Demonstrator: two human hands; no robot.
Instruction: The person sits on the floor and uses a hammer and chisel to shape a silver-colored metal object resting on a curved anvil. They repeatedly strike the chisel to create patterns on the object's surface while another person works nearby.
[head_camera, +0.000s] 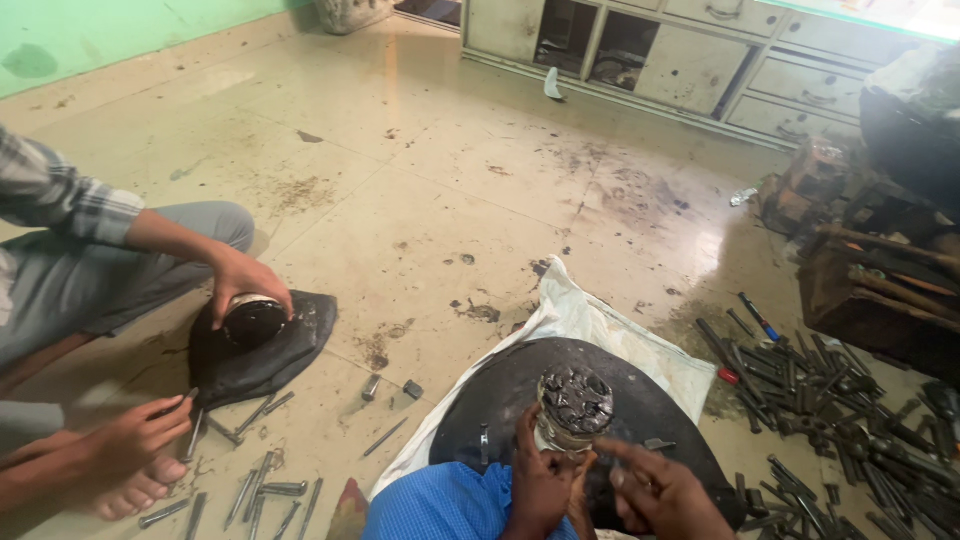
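A dirty metal cylinder with a blackened, crusted top (573, 403) stands on a round black rubber mat (500, 395) in front of me. My left hand (541, 478) grips the cylinder's near left side. My right hand (660, 493) is beside it on the right, with the index finger stretched toward its base; whether it holds something small I cannot tell. My blue sleeve (440, 505) shows at the bottom edge.
A white sack (600, 320) lies under the mat. Another person sits at the left, one hand on a round metal part (252, 320) resting on black rubber, the other hand holding a thin tool (172, 407). Several bolts (265, 488) and spanners (830, 400) litter the floor. Cabinets (700, 60) line the back.
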